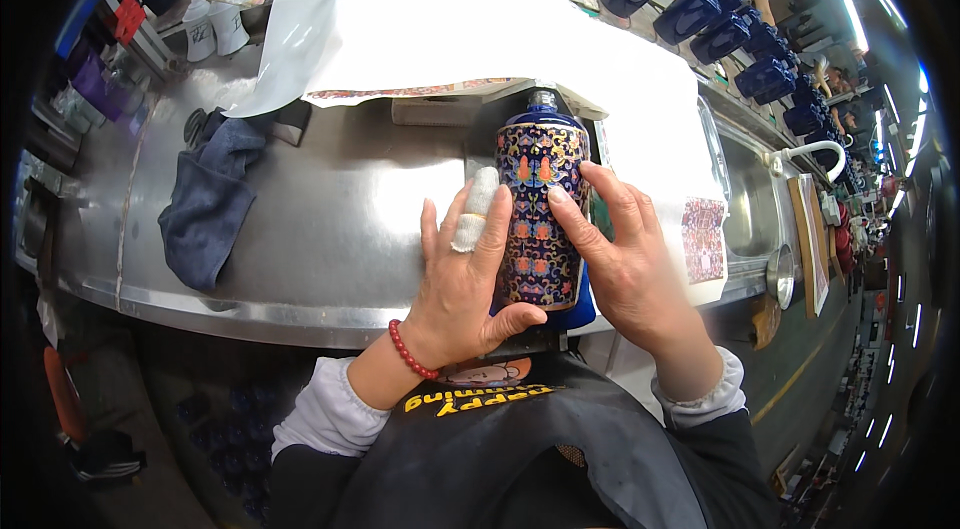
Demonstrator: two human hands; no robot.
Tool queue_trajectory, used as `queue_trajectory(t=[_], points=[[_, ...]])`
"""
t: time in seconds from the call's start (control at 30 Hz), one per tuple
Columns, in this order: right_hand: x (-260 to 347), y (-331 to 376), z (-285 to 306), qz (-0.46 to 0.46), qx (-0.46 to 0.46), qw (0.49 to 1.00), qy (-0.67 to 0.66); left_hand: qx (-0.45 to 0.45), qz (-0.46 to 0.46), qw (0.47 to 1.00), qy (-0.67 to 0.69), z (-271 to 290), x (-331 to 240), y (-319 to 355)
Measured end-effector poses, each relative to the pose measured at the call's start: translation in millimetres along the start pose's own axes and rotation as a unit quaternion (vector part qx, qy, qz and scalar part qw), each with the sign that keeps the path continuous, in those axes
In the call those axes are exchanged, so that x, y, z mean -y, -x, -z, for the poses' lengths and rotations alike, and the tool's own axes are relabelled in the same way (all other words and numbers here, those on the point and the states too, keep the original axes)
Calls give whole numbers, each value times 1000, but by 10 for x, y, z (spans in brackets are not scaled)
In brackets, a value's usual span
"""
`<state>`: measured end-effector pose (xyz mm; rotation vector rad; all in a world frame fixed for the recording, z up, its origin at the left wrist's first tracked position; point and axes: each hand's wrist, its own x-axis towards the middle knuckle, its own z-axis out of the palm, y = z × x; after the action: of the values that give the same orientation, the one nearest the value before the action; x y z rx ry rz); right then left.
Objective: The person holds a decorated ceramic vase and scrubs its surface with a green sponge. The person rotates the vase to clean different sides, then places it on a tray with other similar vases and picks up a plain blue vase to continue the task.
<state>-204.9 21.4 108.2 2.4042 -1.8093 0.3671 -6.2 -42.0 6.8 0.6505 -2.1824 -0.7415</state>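
A dark blue bottle [541, 209] lies on its side at the bench's front edge, its short neck pointing away from me. Colourful floral patterning in orange, gold and pink covers its body. My left hand [462, 264] rests along the bottle's left side, fingers stretched out; one finger wears a white cloth finger cover [478, 209]. On the right side, my right hand [625, 259] touches the patterned surface with extended fingertips. Both hands are open. What supports the bottle underneath is mostly hidden.
White sheets [450, 34] spread behind the bottle, one with a printed patterned piece [704, 239] at right. A blue-grey cloth [215, 199] lies on the metal bench [330, 229]. Plain blue bottles [690, 14] line the back right. A sink [745, 194] with a white tap is at right.
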Motion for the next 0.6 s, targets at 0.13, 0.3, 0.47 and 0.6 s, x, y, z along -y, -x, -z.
queue_trajectory(t=[0.13,0.3,0.47,0.6], points=[[-51,-88,10,-17,-8,1000,5,-4,25,998,61,35,57,-92],[-71,-176,29,-23,8,1000,-3,12,5,1000,22,15,56,-175],[-57,-213,52,-26,22,999,-2,8,-5,1000,23,27,62,-189],[-104,-265,50,-49,18,999,5,2,30,995,95,23,94,-233]])
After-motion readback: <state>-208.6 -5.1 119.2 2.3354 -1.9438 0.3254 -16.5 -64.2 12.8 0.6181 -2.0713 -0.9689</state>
